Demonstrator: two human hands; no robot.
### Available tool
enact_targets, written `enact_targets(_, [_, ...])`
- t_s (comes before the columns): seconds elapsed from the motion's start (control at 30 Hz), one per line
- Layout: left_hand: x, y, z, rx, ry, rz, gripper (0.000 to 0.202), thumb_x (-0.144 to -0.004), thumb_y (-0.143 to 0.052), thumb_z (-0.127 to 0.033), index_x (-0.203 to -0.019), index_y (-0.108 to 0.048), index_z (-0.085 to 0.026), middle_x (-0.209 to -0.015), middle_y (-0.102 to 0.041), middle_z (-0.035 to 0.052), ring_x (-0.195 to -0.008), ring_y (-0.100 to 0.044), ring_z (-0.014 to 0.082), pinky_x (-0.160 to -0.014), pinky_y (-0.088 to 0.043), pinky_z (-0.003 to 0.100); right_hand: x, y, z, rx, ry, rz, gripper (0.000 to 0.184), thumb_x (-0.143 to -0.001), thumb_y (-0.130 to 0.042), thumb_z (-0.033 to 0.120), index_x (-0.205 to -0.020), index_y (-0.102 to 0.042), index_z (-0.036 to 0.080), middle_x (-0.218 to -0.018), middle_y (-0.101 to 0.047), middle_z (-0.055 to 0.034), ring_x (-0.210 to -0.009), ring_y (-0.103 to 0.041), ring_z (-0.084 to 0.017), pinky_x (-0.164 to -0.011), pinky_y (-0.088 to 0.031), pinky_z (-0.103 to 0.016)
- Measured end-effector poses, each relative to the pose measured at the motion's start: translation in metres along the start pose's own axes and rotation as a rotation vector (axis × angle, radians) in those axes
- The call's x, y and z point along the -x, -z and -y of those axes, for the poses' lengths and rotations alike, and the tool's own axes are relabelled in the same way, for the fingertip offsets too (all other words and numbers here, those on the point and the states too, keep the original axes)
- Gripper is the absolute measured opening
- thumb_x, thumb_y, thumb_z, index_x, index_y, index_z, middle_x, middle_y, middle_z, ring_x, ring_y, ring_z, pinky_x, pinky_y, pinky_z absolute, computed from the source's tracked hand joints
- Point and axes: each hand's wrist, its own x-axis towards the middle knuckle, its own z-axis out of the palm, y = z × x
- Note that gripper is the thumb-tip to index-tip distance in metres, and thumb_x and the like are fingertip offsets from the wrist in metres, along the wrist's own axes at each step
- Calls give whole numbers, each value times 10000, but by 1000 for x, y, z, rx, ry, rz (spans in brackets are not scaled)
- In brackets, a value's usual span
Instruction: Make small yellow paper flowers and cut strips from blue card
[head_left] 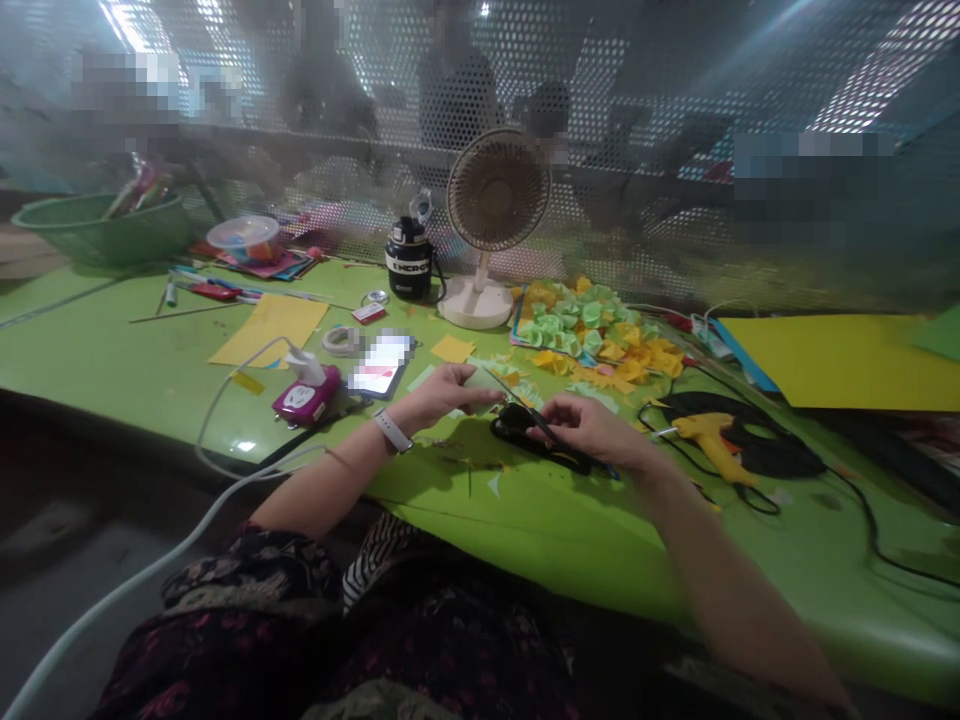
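Head view: left hand (444,394) pinches a small piece of light green paper (480,386) between thumb and fingers, hand mostly closed, white smartwatch (394,432) on that wrist. Right hand (592,428) is closed around black-handled scissors (529,433), the blades angled up toward the paper's edge and right at it; can't tell if the paper is actually between the blades. Both hands are over the green table (480,510), with paper trimmings scattered just below and around them. Beyond the hands, a heap of yellow and green paper petals (592,328) lies on the table. Right of the right hand sits a yellow hot glue gun (709,445) with a black cord (757,490); further right is a big yellow card sheet (832,360). Left of the left hand: a pink power socket (306,397) with a white plug and cable, a phone with a blurred screen (379,365), a roll of tape (343,340), and a yellow paper sheet (270,330). Further back are a black ENERGY flask (409,260), a small desk fan (495,190), a plastic tub (244,238), and a green basket (97,228), all in front of a perforated metal screen (600,100).
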Motion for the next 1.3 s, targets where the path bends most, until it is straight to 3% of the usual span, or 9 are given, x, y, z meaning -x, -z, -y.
enact_targets(0.67, [-2, 0, 6, -14, -19, 37, 442, -573, -918, -462, -743, -703, -115, -613, -630, -17, -513, -489, 42, -498, -380, 199, 3, -4, 5, -39, -17, 8, 597, -522, -857, 688, -736, -602, 194, -648, -569, 29, -599, -492, -116, -554, -377, -266])
enact_targets(0.83, [-1, 1, 4, 5, 20, 67, 382, -614, -911, -383, -794, -713, -111, -721, -694, 21, -583, -573, 60, -533, -450, 193, 5, -4, 9, -57, -42, -16, 618, -481, -873, 693, -725, -609, 191, -654, -602, 12, -604, -529, -129, -558, -391, -275])
enact_targets(0.97, [0, 10, -4, 58, 60, 112, 421, -682, -868, -294, -1035, -710, -129, -973, -743, 80, -755, -673, 109, -619, -529, 209, 3, 14, -1, -53, -32, -129, 621, -514, -855, 710, -781, -649, 189, -708, -657, -19, -644, -577, -149, -591, -422, -286])
enact_targets(1.1, [0, 25, -14, 28, 86, 136, 423, -713, -833, -252, -1089, -664, -154, -993, -739, 71, -796, -693, 126, -637, -545, 207, -7, 40, -24, 44, -11, -266, 681, -464, -811, 789, -749, -650, 192, -728, -662, -39, -676, -602, -177, -582, -416, -292])
enact_targets(1.2, [-1, 37, -17, -104, 109, 64, 375, -750, -794, -255, -1085, -648, -171, -924, -734, 51, -755, -680, 122, -603, -518, 198, -14, 56, -43, 153, -26, -347, 627, -520, -789, 770, -739, -651, 198, -728, -674, -59, -686, -616, -203, -542, -384, -288])
enact_targets(1.3, [-5, 51, -14, -371, 88, -66, 300, -785, -750, -296, -1048, -673, -174, -858, -717, 36, -678, -632, 113, -547, -448, 193, -18, 66, -57, 343, -73, -422, 428, -637, -786, 607, -678, -629, 210, -717, -692, -57, -651, -625, -202, -547, -378, -292])
